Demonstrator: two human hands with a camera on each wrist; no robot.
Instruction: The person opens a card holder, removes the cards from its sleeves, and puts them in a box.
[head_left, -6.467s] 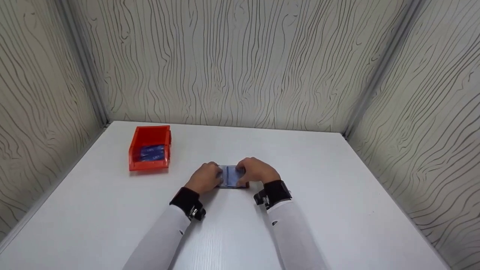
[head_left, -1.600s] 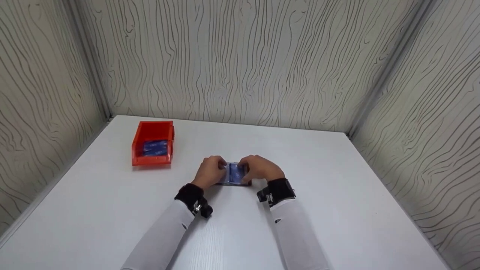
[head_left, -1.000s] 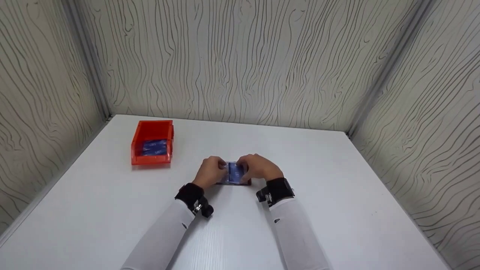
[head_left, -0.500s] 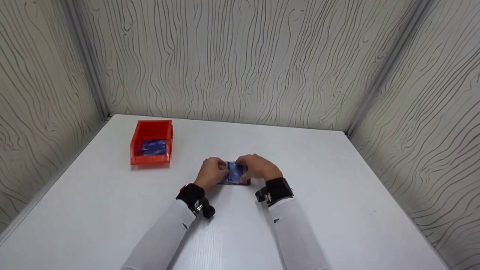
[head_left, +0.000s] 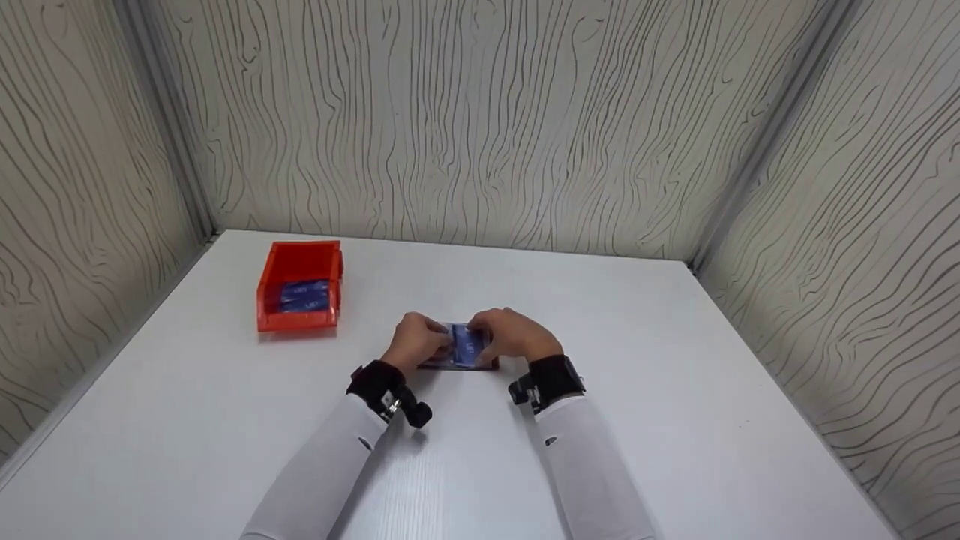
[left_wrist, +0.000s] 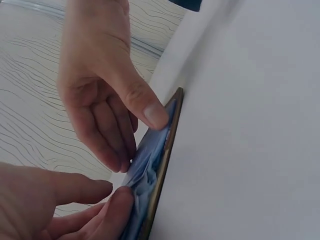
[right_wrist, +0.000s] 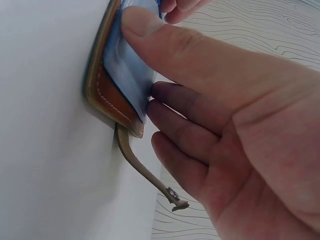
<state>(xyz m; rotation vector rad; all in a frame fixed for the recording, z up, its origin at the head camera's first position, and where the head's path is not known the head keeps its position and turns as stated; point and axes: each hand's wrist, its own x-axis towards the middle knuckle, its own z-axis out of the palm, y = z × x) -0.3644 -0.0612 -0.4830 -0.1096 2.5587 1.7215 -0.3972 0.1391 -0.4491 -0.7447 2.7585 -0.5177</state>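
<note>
A brown leather card holder (right_wrist: 114, 98) with pale stitching lies open on the white table, clear plastic sleeves on top. Its strap with a metal snap (right_wrist: 172, 193) sticks out at one end. A blue card (head_left: 466, 348) with white lettering shows in the right part of the holder. My right hand (head_left: 516, 334) holds that side, thumb on the sleeve and other fingers at the opposite edge. At the left part, my left hand (head_left: 414, 342) pinches the wrinkled plastic sleeve (left_wrist: 145, 189) between thumb and forefinger. Its fingers partly cover the holder there.
A red open-front bin (head_left: 297, 322) stands at the back left of the table (head_left: 600, 315), with blue cards or packets (head_left: 306, 297) inside. Wood-patterned panels (head_left: 450, 127) enclose the table at the back and both sides.
The pale sleeve on the holder's right part now shows the blue lettered card. In the last half second, my left hand has shifted slightly left; the right hand has hardly moved.
</note>
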